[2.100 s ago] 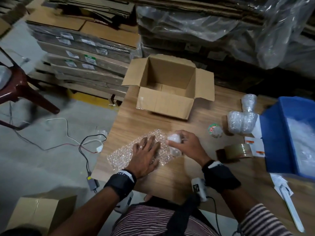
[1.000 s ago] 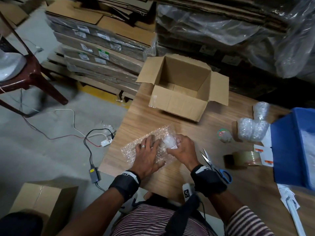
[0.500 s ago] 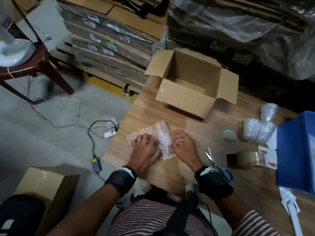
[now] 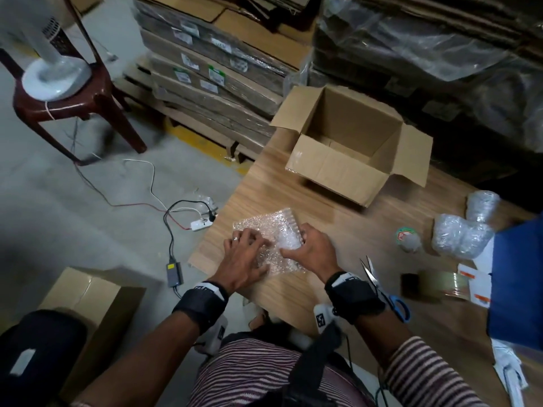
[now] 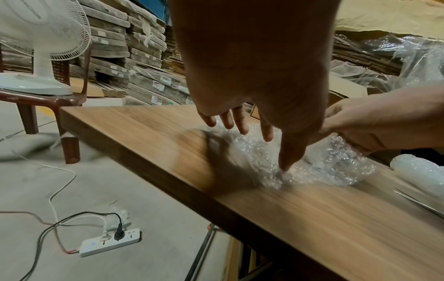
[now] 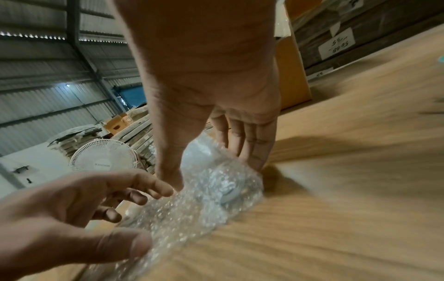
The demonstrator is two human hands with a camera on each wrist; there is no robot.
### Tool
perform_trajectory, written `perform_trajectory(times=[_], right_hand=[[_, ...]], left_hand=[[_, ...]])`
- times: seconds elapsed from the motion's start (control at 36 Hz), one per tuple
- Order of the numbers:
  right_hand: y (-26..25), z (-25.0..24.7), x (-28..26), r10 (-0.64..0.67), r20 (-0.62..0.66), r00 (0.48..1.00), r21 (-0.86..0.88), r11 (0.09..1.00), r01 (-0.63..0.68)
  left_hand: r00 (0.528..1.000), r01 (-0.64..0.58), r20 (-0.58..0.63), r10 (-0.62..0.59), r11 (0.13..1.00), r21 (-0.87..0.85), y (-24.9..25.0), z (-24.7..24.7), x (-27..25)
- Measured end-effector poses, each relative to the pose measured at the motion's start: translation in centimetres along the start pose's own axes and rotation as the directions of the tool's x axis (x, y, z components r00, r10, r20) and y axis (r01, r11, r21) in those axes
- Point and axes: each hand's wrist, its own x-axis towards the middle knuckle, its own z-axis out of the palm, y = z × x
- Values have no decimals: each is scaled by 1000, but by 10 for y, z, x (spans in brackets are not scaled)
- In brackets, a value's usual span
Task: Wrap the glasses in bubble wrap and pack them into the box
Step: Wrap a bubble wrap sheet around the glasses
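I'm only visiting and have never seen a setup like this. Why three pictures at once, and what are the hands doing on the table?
There is no machine: a person wears three cameras. One on the head looks down; one on each wrist looks along the fingers. The right hand grips a glass being rolled in bubble wrap; the left hand presses the sheet flat on the wooden table. Also on the table: an open cardboard box, wrapped bundles, an unwrapped glass, scissors, packing tape and a blue bin.
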Motion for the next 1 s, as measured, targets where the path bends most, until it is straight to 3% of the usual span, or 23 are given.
perform_trajectory(times=[0.19,0.31,0.42,0.58,0.75,0.83,1.0], right_hand=[[-9,8,-4,-36,-189,981,-82,996,21],[-17,16,-4,-21,-223,974,-73,997,5],[-16,19,-7,-20,-115,993,25,999,23],[-9,-5,-11,8,214,977,327,942,-79],[-12,-13,-4,24,306,952,389,909,-148],[-19,-11,-3,41,332,942,423,886,-188],[-26,-1,-10,54,339,939,505,832,-230]], left_hand=[[1000,12,0,-12,1000,5,-1,-2,-1],[999,47,-11,-48,999,-21,6,-2,-1],[989,121,-72,-128,988,-95,5,-4,-5],[971,145,-131,-201,926,-348,-1,-9,-8],[933,286,-26,-360,781,-555,5,-10,-2],[909,306,-37,-416,725,-616,6,-5,3],[842,426,154,-518,460,-779,12,-11,11]])
